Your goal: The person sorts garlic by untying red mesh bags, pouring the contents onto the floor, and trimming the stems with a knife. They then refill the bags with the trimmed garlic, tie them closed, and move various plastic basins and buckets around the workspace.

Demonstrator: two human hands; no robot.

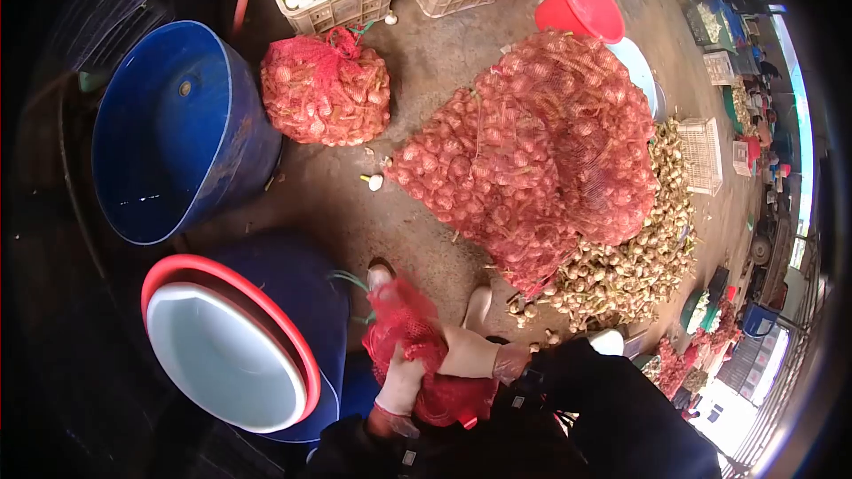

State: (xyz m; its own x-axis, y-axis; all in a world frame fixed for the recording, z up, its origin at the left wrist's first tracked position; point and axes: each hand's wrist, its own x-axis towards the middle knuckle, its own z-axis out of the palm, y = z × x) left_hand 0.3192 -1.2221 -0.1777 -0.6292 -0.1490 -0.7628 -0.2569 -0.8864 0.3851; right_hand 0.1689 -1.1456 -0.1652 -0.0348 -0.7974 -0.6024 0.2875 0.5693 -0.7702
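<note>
An empty-looking red mesh bag (404, 319) hangs bunched up in front of my body, with a green drawstring at its far end. My left hand (401, 383), in a pale glove, is closed on the bag's near side. Lying across the bag from the right, my right hand (466, 353) is gloved too; its fingers are hidden in or behind the mesh. Past the bag, a large pile of garlic bulbs in red mesh sacks (532, 151) rests on the floor. A smaller full sack of garlic (326, 93) stands farther left.
A blue tub (248, 124) stands at left. Nearer, a white basin (222, 359) sits inside a red basin (169, 268) on a dark blue tub. Loose garlic (621, 288) spreads beside the sacks. Crates (342, 13) of peeled garlic and a red bucket (590, 9) are farther off.
</note>
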